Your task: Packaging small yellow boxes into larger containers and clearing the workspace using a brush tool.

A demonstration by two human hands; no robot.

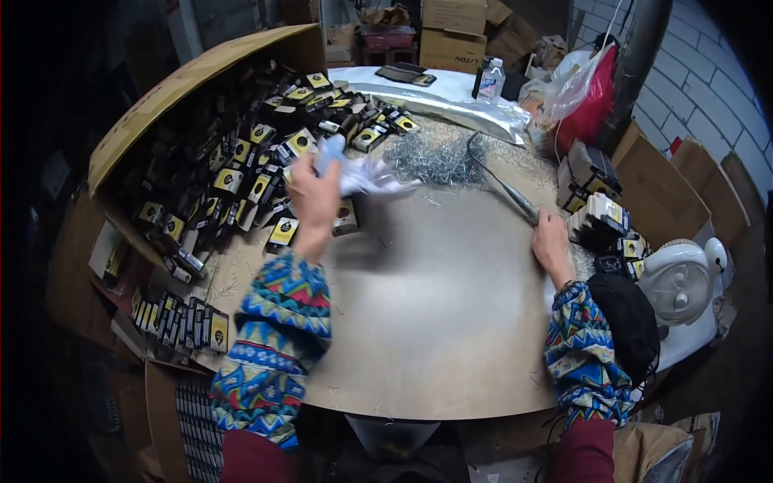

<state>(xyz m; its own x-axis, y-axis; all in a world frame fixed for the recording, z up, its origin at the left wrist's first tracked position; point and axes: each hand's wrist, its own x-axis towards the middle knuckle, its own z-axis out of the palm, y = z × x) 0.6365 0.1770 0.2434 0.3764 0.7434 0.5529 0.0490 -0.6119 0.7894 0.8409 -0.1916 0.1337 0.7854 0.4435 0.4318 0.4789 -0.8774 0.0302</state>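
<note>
Hands are well apart: the left hand (314, 197) is clamped on a crumpled white cloth (377, 179), blurred, above the surface (435, 338) and beside a spill of small black-and-yellow boxes (229, 179) from a tipped carton (193, 76). At the right edge, the right hand (551, 241) touches the handle end of a hooked tool (513, 196); whether it grips, I cannot tell. The tool's hook lies by tangled silvery shreds (439, 158). A white fan (678, 282) stands farther right.

Bare left grip (316, 197) is kinda motion-blurred, pale glare hits the smooth tan worktop (439, 302) to its lower right, edges warped, corners black.
</note>
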